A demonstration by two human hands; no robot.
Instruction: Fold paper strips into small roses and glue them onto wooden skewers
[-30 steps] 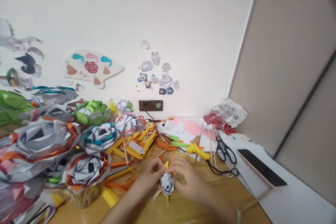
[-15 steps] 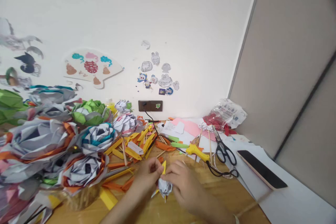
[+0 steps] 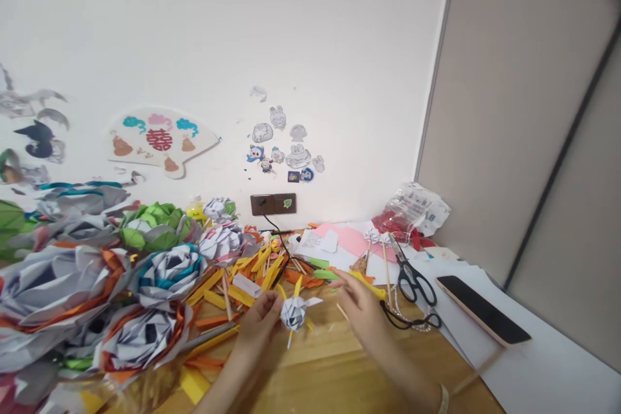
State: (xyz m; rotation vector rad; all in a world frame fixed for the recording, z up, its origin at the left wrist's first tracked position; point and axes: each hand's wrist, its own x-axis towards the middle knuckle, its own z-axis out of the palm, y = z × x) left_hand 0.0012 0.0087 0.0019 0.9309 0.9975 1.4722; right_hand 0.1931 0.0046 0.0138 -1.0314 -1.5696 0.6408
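Observation:
A small white paper flower (image 3: 294, 314) with yellow and white paper petals sticking out sits at the fingertips of my left hand (image 3: 264, 318). That hand is closed in a pinch at the flower's left side. To the right, my right hand (image 3: 359, 301) is free of the flower, its fingers stretched out and apart. It reaches over a yellow glue gun (image 3: 372, 287) with a black cord and hides part of it. I cannot tell whether the fingers touch the gun.
Large paper flowers (image 3: 63, 288) crowd the left side. Orange and yellow paper strips (image 3: 247, 288) lie scattered behind my left hand. Black scissors (image 3: 414, 284), a string of beads and a phone (image 3: 482, 309) on white sheets lie to the right. A wall socket (image 3: 273, 204) is behind.
My right hand has let go of the paper flower and moved right and up to the glue gun. My left hand has shifted left with the flower, which now faces me more.

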